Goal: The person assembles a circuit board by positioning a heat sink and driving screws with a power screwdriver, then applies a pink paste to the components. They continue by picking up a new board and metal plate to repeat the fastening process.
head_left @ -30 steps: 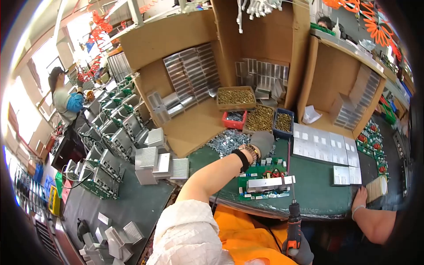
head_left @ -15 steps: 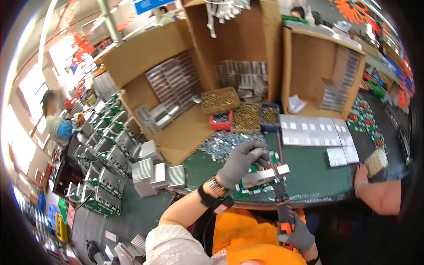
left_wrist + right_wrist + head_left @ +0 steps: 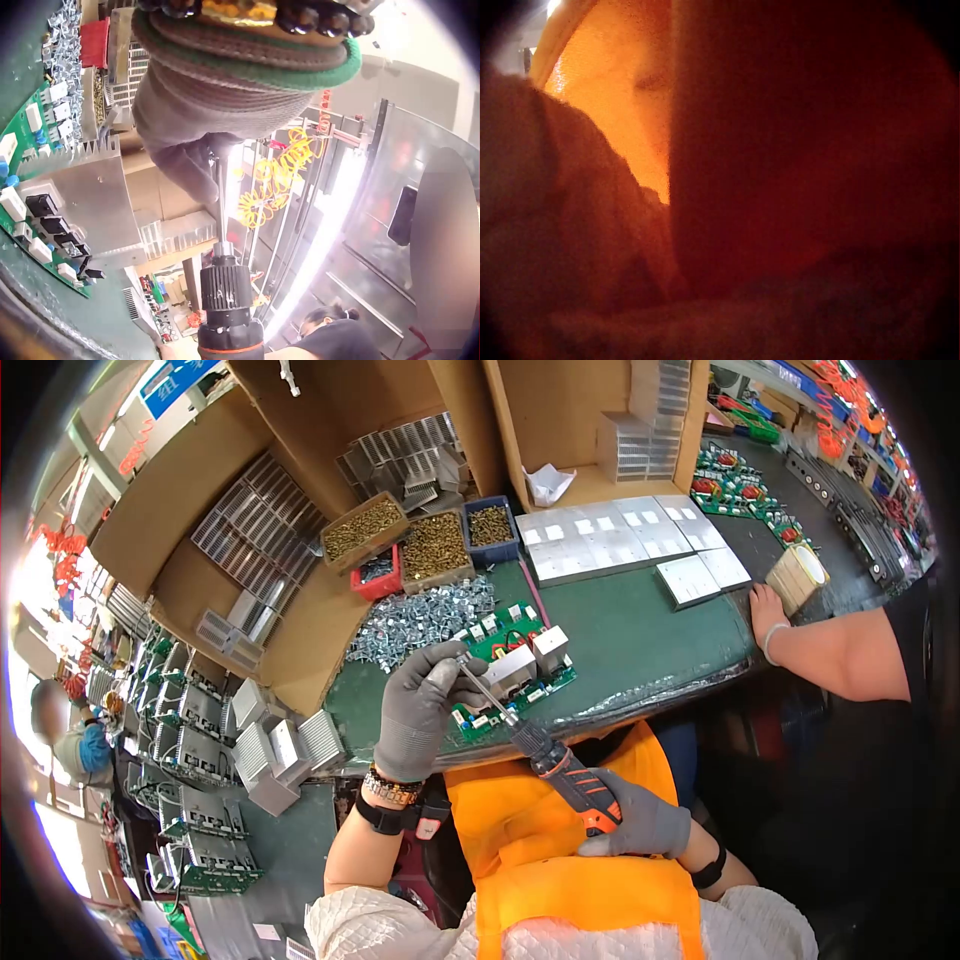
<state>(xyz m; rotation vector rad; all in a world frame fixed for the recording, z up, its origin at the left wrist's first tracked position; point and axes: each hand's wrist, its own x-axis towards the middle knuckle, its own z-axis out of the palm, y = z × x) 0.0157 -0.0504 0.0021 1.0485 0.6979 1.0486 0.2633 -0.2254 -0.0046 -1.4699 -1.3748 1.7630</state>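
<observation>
In the head view, the gloved right hand (image 3: 640, 815) grips an orange-and-black electric screwdriver (image 3: 570, 780), its long bit (image 3: 490, 692) pointing up and left. The gloved left hand (image 3: 415, 710) pinches the bit's tip, where a small metal piece shows; its kind cannot be told. From the left wrist, the left hand's curled fingers (image 3: 187, 169) are around the bit's end, with the driver's black chuck (image 3: 226, 289) below. A green circuit board (image 3: 558, 678) with metal heatsinks (image 3: 512, 670) lies just beyond the hands. Orange and dark red cloth fills the right wrist view.
Behind the board lie a pile of metal clips (image 3: 410, 628) and bins of brass screws (image 3: 435, 550). Flat metal plates (image 3: 590, 550) stand right of these. Heatsink blocks (image 3: 275, 755) are at left. Another person's arm (image 3: 840, 655) rests at the table's right edge.
The left hand has gone from the clip pile back toward the body, to the bit's tip. The screwdriver has been raised and tilted left. The head view has turned right and down.
</observation>
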